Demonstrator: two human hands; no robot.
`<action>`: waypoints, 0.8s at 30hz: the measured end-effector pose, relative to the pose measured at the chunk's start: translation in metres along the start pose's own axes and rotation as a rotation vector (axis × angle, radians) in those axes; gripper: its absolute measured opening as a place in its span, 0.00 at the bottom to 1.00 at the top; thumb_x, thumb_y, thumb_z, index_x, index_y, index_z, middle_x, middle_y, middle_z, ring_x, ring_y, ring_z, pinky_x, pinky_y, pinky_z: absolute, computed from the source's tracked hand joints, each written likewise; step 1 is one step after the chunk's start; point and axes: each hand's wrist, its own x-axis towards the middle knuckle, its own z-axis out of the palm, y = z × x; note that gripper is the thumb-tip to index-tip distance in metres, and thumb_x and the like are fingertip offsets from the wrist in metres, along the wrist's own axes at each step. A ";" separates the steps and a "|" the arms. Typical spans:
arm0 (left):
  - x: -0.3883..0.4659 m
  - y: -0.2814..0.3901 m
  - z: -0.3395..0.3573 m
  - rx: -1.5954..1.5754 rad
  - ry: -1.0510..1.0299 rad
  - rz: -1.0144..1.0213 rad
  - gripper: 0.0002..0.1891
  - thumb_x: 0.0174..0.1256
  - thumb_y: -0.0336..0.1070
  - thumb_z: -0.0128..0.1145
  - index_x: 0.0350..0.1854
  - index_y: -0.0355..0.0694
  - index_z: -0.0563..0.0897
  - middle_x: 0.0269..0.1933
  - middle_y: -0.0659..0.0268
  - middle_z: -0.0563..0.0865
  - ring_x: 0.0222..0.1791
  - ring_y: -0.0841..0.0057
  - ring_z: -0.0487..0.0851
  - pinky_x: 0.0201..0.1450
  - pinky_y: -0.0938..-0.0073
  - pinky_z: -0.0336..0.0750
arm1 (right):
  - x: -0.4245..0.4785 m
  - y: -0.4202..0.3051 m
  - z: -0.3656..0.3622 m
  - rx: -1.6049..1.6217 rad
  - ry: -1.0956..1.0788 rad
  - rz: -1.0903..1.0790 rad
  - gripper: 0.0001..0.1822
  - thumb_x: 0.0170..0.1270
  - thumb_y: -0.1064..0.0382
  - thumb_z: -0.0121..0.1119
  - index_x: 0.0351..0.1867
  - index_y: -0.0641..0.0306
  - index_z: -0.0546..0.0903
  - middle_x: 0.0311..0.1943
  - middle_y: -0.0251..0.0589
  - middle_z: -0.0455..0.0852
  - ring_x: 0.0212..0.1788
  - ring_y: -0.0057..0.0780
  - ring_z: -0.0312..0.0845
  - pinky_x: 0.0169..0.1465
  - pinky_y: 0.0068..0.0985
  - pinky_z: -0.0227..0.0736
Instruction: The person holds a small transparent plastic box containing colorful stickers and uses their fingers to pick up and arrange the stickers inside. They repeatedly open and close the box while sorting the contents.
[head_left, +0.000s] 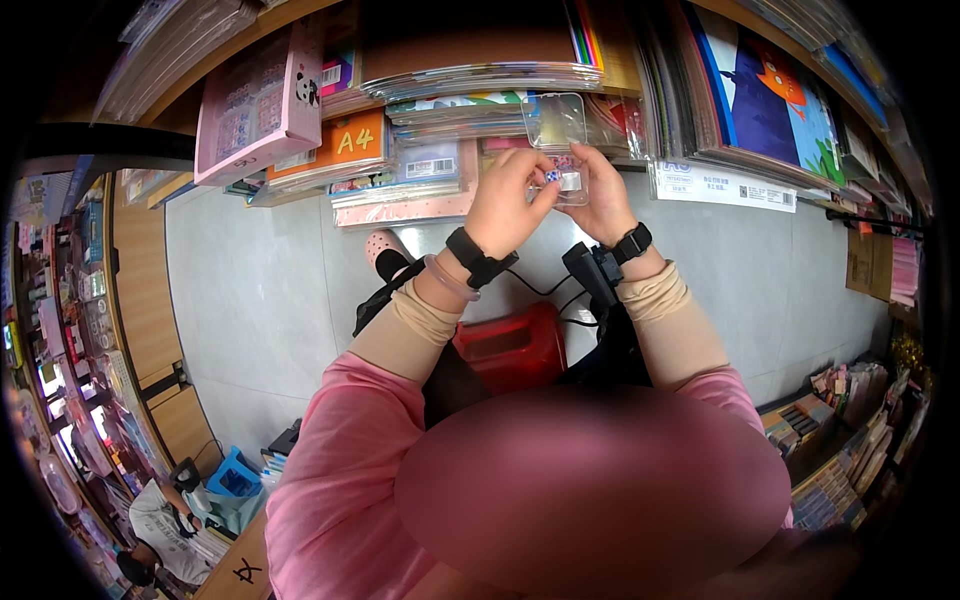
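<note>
My right hand (604, 196) holds a small clear plastic box (573, 198) from its right side. The box's hinged lid (555, 124) is raised and points away from me. Inside lie small pink-patterned pieces and a white patch. Between the thumb and fingers of my left hand (511, 196) is a small blue-and-white patterned piece (553, 176), held at the box's left edge. What the piece is cannot be made out. The curled fingers of my left hand hide part of the box.
A pink panda-printed carton (300, 120) with several small clear boxes stands at the left. Stacked packs (409, 206) and shelved picture books (780, 112) lie ahead. Under me is a red plastic stool (517, 349). Another person (165, 525) is low at the left rear.
</note>
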 end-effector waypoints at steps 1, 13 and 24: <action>0.000 0.000 0.001 -0.005 0.006 -0.004 0.09 0.47 0.28 0.58 0.32 0.36 0.74 0.28 0.61 0.76 0.29 0.70 0.76 0.33 0.74 0.71 | 0.000 0.000 0.000 -0.006 -0.006 0.002 0.13 0.61 0.52 0.47 0.42 0.54 0.73 0.39 0.32 0.76 0.41 0.25 0.71 0.44 0.28 0.66; -0.002 0.006 -0.001 -0.033 0.027 -0.065 0.10 0.48 0.30 0.57 0.33 0.36 0.72 0.25 0.61 0.77 0.27 0.68 0.78 0.32 0.74 0.72 | 0.006 0.005 -0.007 -0.023 0.013 0.008 0.13 0.60 0.50 0.47 0.42 0.51 0.72 0.40 0.28 0.76 0.41 0.23 0.70 0.44 0.29 0.64; -0.003 -0.001 0.002 0.037 0.033 -0.054 0.10 0.45 0.30 0.59 0.31 0.37 0.75 0.24 0.64 0.77 0.27 0.70 0.77 0.31 0.73 0.70 | 0.005 0.005 -0.001 -0.038 0.001 0.009 0.13 0.61 0.50 0.47 0.42 0.52 0.73 0.38 0.30 0.77 0.41 0.22 0.72 0.43 0.29 0.66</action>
